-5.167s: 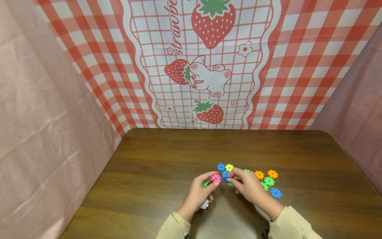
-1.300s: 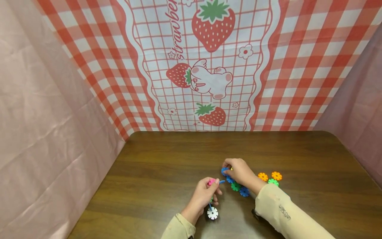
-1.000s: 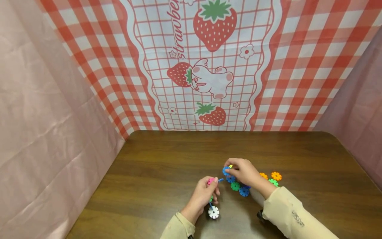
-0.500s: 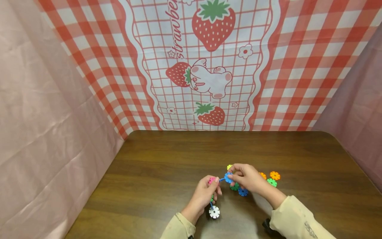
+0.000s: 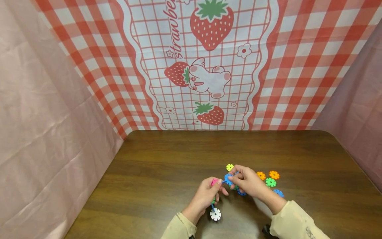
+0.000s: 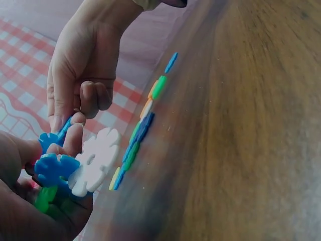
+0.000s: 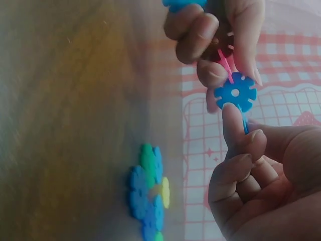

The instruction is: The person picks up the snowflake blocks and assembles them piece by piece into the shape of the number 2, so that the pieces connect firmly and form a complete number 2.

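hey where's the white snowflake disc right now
In the head view the white disc hangs at the near end of the joined chain, just below the left hand and over the near part of the wooden table.

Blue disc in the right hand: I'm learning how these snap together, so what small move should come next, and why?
Probably press the blue disc sideways onto the chain that the left hand holds. The right hand pinches it edge to edge with the chain's end piece, so the slots seem nearly met. Whether they have already seated cannot be told.
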A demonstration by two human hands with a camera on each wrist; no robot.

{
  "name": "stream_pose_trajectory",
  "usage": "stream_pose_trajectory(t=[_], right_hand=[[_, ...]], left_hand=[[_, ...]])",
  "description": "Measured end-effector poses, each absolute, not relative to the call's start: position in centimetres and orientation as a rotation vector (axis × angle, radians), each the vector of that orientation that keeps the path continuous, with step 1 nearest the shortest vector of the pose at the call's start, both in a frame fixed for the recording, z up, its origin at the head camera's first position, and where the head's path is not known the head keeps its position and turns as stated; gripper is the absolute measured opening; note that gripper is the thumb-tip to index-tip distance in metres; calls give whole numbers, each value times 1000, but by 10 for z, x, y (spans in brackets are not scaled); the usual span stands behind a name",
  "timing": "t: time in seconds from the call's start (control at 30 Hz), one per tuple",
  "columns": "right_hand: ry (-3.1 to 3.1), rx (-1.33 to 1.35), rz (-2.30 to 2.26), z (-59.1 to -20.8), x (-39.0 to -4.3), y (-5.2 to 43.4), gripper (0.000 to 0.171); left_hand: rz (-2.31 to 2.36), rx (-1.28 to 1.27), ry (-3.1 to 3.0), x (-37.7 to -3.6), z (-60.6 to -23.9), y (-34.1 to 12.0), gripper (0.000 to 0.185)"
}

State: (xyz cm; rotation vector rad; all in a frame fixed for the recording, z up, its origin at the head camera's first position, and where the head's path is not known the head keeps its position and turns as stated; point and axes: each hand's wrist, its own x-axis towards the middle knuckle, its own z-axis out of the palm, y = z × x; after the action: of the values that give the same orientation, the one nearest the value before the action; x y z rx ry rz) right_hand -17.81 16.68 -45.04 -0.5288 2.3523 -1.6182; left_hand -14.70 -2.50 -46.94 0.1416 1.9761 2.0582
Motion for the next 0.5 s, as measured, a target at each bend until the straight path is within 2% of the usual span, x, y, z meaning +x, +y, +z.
stream_pose_trajectory(t=[0.5], right_hand=[[2444, -510, -1625, -461, -171, 156, 12]], left_hand=[[2069, 79, 1953, -148, -474, -21, 16]])
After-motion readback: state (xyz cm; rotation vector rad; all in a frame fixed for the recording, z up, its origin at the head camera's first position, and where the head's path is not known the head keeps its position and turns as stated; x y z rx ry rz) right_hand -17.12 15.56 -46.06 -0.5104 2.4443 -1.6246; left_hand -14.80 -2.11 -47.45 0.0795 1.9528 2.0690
